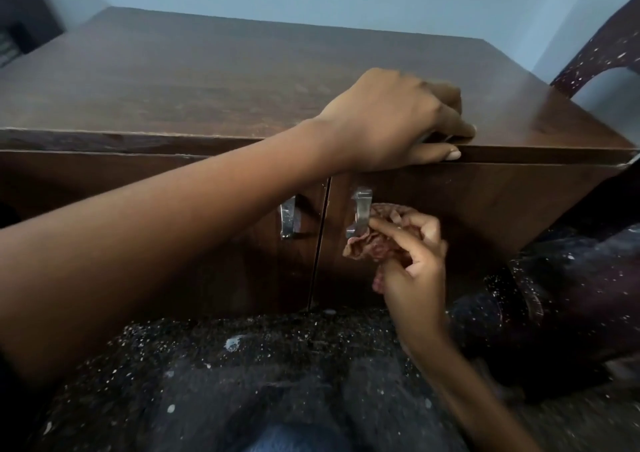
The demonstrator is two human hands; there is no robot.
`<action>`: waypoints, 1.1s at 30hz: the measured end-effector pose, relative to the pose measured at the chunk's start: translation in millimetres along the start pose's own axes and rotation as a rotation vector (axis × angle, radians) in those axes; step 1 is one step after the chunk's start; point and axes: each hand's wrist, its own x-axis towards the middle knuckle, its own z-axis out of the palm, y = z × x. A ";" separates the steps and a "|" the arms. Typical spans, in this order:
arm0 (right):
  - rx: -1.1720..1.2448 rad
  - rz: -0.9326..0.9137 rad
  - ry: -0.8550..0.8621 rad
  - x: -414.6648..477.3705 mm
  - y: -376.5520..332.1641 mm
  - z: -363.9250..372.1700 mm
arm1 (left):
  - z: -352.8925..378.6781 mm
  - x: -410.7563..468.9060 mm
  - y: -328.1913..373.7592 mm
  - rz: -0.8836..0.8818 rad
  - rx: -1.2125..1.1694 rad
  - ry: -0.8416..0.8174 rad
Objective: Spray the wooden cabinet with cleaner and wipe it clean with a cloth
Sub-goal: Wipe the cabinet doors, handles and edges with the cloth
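Wiping stage, by my judgement. Right hand (419, 271) pinches the bunched cloth (367, 243) against the right door's metal handle (362, 209). Left hand (391, 119) clasps the wooden cabinet (207, 80) by its top edge, thumb on the front. Door fronts are in progress; rest of the cabinet: cannot tell.
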 end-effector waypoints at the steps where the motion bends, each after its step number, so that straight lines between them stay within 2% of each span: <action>1: 0.015 0.041 -0.016 -0.8 -3.2 1.6 | 0.2 -0.2 0.1 0.001 -0.003 -0.002; 3: -0.056 0.000 -0.012 -1.8 -6.2 2.9 | 2.0 -0.8 -1.3 0.002 0.001 -0.011; 7: -0.532 -0.193 0.002 -3.1 -9.3 -0.6 | 1.8 -2.4 -1.4 -0.030 -0.051 -0.012; 10: -0.456 -0.147 -0.022 2.4 -6.3 -4.2 | 0.6 -2.3 -2.1 -0.041 -0.082 -0.013; 13: -0.024 0.033 -0.058 10.9 -3.4 -10.7 | 0.1 -2.7 -1.0 -0.045 -0.104 -0.001; 16: 0.149 0.057 -0.025 11.1 -10.6 -10.1 | 2.7 -3.5 -2.4 -0.031 -0.098 0.022; 20: 0.118 0.019 -0.041 -0.5 -2.8 -6.8 | 3.3 -3.1 -2.3 -0.028 -0.102 0.036; 25: -0.179 -0.163 -0.025 -8.6 7.3 1.5 | 4.2 -3.6 -2.0 -0.039 -0.119 0.036; 27: -0.245 -0.215 0.018 -14.2 11.8 5.0 | 3.3 -3.9 -2.1 -0.041 -0.123 0.035; 30: -0.405 -0.267 0.184 -14.9 14.4 -2.7 | 2.8 -3.9 -1.3 -0.049 -0.128 0.030; 33: -0.425 -0.159 0.417 -4.0 17.9 -25.8 | 2.9 -3.8 0.1 -0.057 -0.122 0.025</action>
